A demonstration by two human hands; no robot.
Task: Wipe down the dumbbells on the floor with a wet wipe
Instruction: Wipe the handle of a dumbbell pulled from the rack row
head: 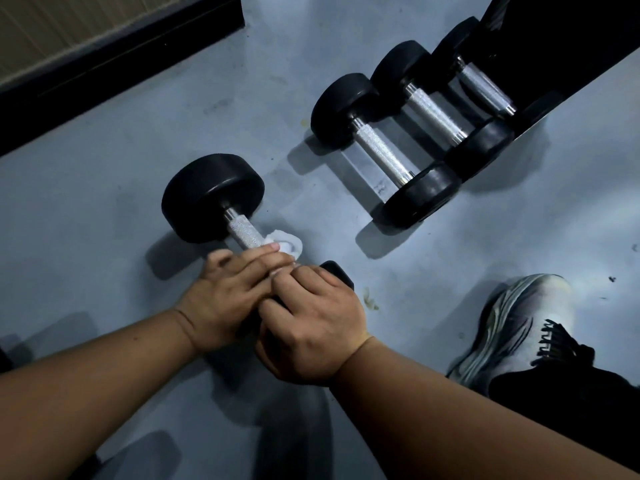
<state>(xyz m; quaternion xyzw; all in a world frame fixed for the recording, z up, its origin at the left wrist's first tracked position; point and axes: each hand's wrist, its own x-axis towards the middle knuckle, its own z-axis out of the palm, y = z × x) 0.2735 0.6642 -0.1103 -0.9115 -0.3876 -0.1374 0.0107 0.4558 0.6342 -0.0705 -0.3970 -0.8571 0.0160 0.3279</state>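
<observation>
A black dumbbell (211, 199) with a knurled metal handle lies on the grey floor in the middle of the head view. A white wet wipe (288, 243) is wrapped round the near part of its handle. My left hand (228, 299) grips the handle over the wipe, fingers curled across it. My right hand (311, 327) covers the dumbbell's near black head, fingers curled on it; most of that head is hidden. Three more dumbbells lie side by side at the upper right: the nearest (384, 154), the middle (436, 112) and the farthest (485, 86).
A dark rack or bench (561, 46) stands at the upper right against the farthest dumbbell. A black baseboard and wall (121, 53) run along the upper left. My shoe (526, 323) and dark trouser leg are at the lower right.
</observation>
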